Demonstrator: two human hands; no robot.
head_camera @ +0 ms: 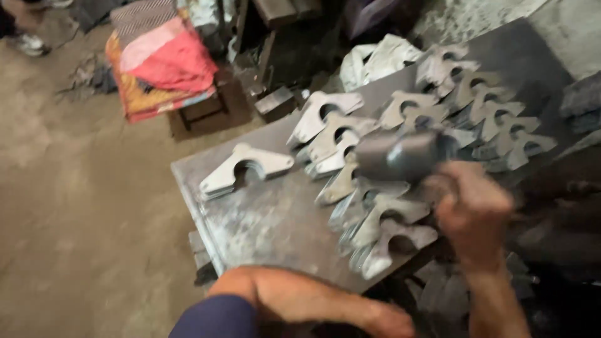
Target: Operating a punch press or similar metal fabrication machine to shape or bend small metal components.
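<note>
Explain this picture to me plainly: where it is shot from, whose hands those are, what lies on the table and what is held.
This single view comes from a camera worn on a person's head, looking down at their own bare hands. The right hand grips a blurred dark hammer-like tool raised over a metal table. The left hand rests at the table's near edge. On the table lie rows of flat grey metal plates, each with a rounded notch; one small stack sits apart. Behind, folded colourful cloths lie on a stool on the dirt floor.

A stack of folded red and striped cloths (159,59) is resting on a small stool (203,109). White rags (379,59) are lying crumpled behind the desk (263,219).
</note>
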